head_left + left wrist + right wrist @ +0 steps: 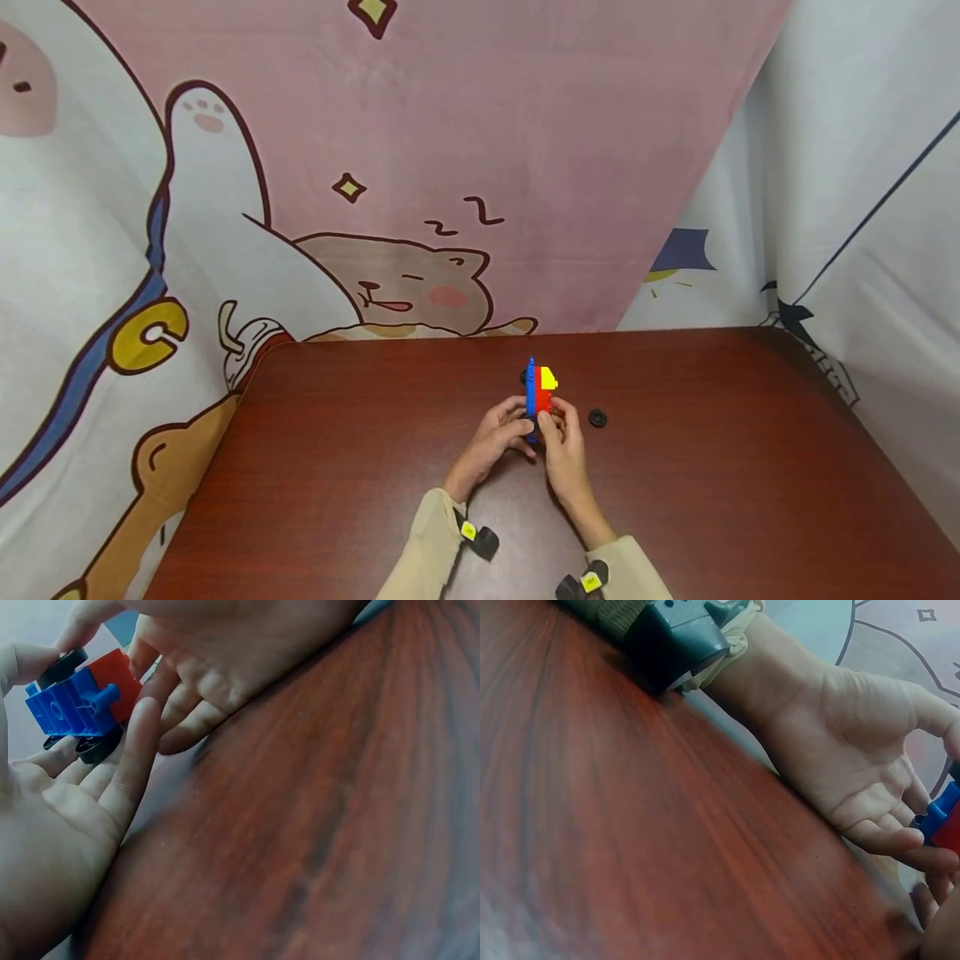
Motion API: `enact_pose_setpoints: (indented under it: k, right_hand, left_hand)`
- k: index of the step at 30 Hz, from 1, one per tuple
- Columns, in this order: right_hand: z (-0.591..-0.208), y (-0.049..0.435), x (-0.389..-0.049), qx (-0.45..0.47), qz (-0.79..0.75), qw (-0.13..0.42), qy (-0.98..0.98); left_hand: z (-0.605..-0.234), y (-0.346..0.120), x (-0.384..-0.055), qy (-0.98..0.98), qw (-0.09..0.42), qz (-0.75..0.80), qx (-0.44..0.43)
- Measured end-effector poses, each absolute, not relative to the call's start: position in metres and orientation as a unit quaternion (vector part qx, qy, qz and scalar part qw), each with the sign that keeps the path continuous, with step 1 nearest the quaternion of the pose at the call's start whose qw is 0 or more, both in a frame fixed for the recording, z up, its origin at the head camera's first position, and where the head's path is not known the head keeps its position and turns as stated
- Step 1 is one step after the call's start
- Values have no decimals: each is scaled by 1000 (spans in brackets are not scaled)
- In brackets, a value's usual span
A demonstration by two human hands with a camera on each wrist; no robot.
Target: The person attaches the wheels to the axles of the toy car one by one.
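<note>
A small building-block toy car (537, 392) is held up on end between both hands, over the table. It has a blue base, a red body, a yellow block (548, 378) on one side and black wheels (97, 745). My left hand (491, 442) grips it from the left, with the thumb near its lower end and fingers under the wheels in the left wrist view. From the right, my right hand (566, 458) pinches the lower end by a wheel with thumb and fingers. In the right wrist view the car is mostly cut off at the edge.
A loose black wheel (597, 418) lies on the brown wooden table (750, 467), just right of the right hand. Behind the table hangs a cloth (570, 167) with cartoon animals. Both wrists carry black camera mounts (483, 543) over beige sleeves.
</note>
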State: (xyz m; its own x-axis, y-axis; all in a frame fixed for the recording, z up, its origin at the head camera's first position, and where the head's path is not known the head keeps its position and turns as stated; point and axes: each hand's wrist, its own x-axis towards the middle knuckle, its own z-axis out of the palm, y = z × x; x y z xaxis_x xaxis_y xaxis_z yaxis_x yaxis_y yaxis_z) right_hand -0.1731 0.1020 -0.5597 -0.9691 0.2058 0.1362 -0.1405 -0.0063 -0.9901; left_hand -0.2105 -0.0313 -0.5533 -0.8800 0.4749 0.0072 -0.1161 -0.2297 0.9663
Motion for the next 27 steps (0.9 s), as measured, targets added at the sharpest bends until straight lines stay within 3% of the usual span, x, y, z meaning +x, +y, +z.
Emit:
enact_pose_setpoints:
  k: [7,14,20,27]
  right_hand:
    - [-556,103,-174,-89,700,161,-690]
    - [-527,100,-162,-57,686,196,-698]
    - [-520,99,-158,-63,677,152,-718]
    - [-561,104,-172,-50,673,136,-725]
  left_hand:
    - [-555,-32,-210,612,195,744,182]
    - [-555,-31,-210,619,160,745,191]
    - [-554,-28,-211,589,115,791,117]
    - [-555,-29,-211,602,79,789,95]
